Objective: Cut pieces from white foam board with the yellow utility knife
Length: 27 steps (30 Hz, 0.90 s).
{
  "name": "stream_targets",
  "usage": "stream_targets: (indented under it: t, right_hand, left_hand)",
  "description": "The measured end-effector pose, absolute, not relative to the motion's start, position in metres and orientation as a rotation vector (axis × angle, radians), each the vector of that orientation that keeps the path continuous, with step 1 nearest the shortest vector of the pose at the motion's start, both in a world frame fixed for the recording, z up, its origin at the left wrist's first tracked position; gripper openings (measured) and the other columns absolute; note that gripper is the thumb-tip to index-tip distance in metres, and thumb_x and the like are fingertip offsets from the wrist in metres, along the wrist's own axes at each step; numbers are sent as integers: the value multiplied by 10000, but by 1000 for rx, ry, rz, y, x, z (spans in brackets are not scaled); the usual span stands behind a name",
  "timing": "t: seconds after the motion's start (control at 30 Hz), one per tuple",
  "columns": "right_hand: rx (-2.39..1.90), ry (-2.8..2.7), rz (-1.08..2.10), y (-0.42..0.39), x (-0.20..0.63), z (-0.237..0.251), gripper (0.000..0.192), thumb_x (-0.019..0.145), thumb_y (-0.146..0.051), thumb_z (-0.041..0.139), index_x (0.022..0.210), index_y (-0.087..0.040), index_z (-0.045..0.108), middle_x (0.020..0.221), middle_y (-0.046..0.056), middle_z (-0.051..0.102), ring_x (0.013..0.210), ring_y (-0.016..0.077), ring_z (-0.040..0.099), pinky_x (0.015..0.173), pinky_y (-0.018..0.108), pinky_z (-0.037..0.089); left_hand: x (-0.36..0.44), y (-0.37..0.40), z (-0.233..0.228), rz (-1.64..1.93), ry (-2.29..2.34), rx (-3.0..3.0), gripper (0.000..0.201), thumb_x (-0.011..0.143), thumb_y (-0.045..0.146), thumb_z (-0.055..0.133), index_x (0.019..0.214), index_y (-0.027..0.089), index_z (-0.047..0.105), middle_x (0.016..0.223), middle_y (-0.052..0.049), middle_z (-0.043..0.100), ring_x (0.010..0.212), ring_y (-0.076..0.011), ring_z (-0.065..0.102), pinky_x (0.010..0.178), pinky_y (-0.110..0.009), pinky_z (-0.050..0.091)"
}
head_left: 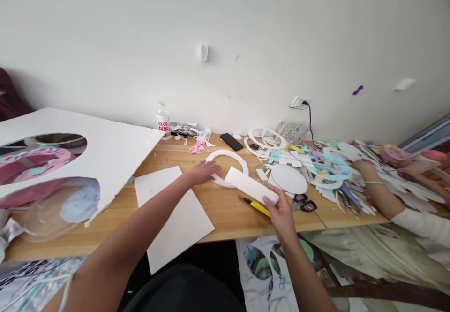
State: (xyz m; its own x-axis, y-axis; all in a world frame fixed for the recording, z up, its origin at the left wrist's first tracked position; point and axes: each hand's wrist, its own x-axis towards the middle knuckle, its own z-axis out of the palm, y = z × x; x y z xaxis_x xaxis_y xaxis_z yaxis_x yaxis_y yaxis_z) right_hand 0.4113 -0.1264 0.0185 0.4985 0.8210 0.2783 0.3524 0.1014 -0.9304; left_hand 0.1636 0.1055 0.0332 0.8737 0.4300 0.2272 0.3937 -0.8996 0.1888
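On tabletop (225,218): your strip (250,185), long axis running far-left to near-right.
Right hand (279,211): fingers gripping strip's near end.
Left hand (202,172): fingers flat, spread on ring (228,156).

Place: a craft workroom.
Evidence: wooden table (225,218) strewn with foam-board cutouts (326,171), scissors (305,203), a knife (256,205).
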Motion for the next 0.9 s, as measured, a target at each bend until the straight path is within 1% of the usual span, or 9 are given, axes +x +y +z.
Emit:
stream_targets:
  t: [0.07,0.17,0.27,0.4,0.53,0.6,0.7,0.77,0.9]
  right_hand:
    - [-1501,-1153,472,-125,420,20,467,846,-494,624,1211,-209,561,1266,102,598,1159,265,573,1033,489,450]
    - [-1515,-1277,499,-115,431,21,413,843,-468,626,1159,-202,609,1220,98,629,1146,278,573,1029,485,432]
    - [-1530,-1376,531,-93,438,22,350,828,-422,637,1092,-194,627,1125,88,663,1059,276,605,967,463,465]
    - [-1518,-1486,556,-54,442,24,309,822,-367,617,1092,-218,630,1132,65,665,1089,258,590,984,435,445]
    - [-1511,-1528,583,-23,441,16,321,765,-341,662,1064,-229,625,1086,46,676,1042,226,615,939,387,466]
    - [-1515,-1519,600,-16,439,10,322,741,-330,686,1034,-222,607,1041,37,685,997,216,640,889,369,488]
    - [-1536,-1489,596,-17,439,6,295,732,-302,704,994,-223,592,995,27,695,990,218,661,883,375,494]
    - [-1551,-1469,576,-21,438,6,353,735,-286,704,1064,-230,589,979,27,701,983,220,670,883,380,499]
    - [-1558,-1483,545,-25,436,9,629,775,-240,667,1373,-254,475,1000,33,719,953,197,679,898,368,508]
  left_hand:
    - [174,114,29,354,539,2903,286,911,255,626,1186,186,665,1223,-90,684,1195,-242,592,1027,-453,432]
    - [181,126,33,368,454,2876,210,926,305,621,1050,145,678,1088,-70,698,1018,-217,655,928,-455,508]
    - [181,136,47,485,470,2826,216,958,278,566,1098,142,657,1121,-80,680,1023,-213,648,909,-426,517]
    - [177,143,72,592,507,2780,288,989,225,457,1186,165,659,1167,-103,673,1077,-215,625,933,-338,479]
    - [176,137,85,502,429,2819,264,985,263,479,1125,207,696,1094,-86,687,1027,-202,629,902,-291,457]
    - [175,132,84,421,387,2852,223,970,274,517,1059,229,716,1038,-68,694,999,-202,631,891,-289,443]
    - [175,125,79,336,379,2886,206,966,290,526,1019,237,718,1003,-58,689,965,-207,632,887,-308,419]
    - [174,122,75,312,397,2896,236,984,300,488,1043,229,706,1022,-67,679,979,-216,623,894,-326,403]
    - [177,117,72,282,406,2909,241,989,305,476,1058,236,697,1045,-69,672,1021,-228,599,933,-351,369]
